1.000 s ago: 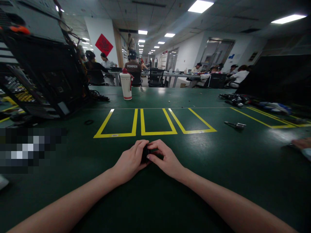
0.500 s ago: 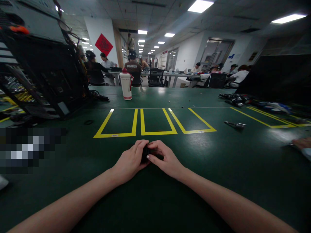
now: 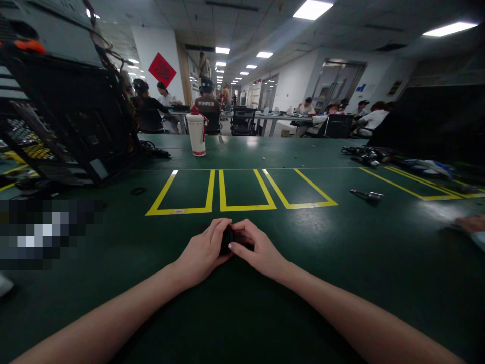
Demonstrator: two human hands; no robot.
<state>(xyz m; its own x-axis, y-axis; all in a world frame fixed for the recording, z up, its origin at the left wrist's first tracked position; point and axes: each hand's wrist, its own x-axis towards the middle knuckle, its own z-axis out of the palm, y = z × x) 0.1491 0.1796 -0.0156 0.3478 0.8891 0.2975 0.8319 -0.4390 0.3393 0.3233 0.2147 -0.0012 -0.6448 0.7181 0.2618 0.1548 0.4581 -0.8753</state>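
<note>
Between my two hands, low over the green table, is a small black object; the fingers cover most of it, so its kind cannot be made out. My left hand is wrapped round its left side. On the right side, the thumb and fingers of my right hand are bent against it, with a dark gap inside the grip. Just beyond my fingertips, yellow tape marks several rectangles on the table.
A black computer case stands at the left, with a black ring near it. Farther back is a white cup with a red lid. A metal tool and cables lie right. Another person's hand shows at the right edge.
My hands keep almost the same place; the right fingers and thumb shift slightly on the black object. In the background, a person has moved a little.
</note>
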